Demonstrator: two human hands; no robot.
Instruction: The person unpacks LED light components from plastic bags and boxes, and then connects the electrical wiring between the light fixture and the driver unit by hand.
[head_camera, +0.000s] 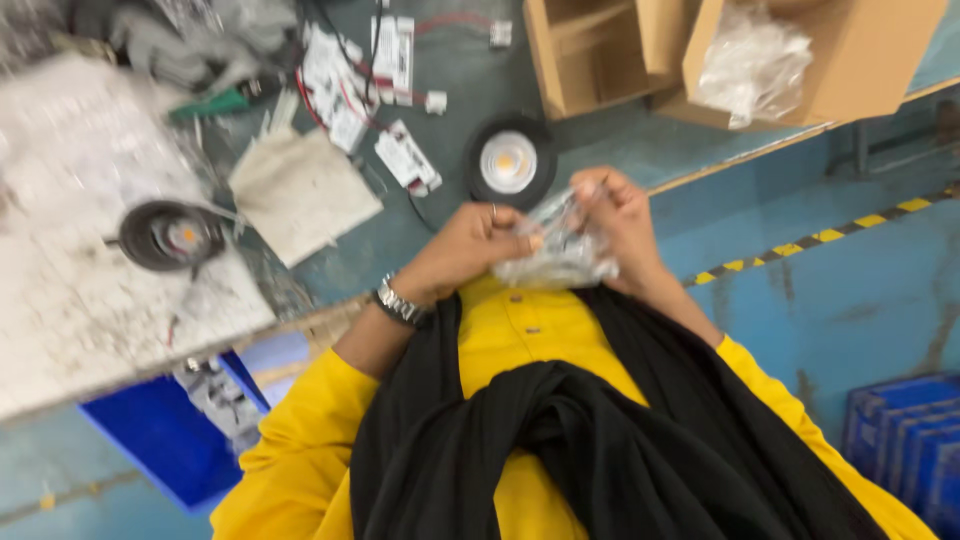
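Both hands (540, 235) hold a plastic bag (560, 250) above the workbench (450, 80).

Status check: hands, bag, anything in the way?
Left hand and right hand both pinching the clear plastic bag at chest. Round lamp on bench beyond. Nothing blocking.

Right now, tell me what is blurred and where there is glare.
Head view: motion blur smears the whole frame, worst at the left bench; both hands and the clear bag are soft; the round lamp glares white.
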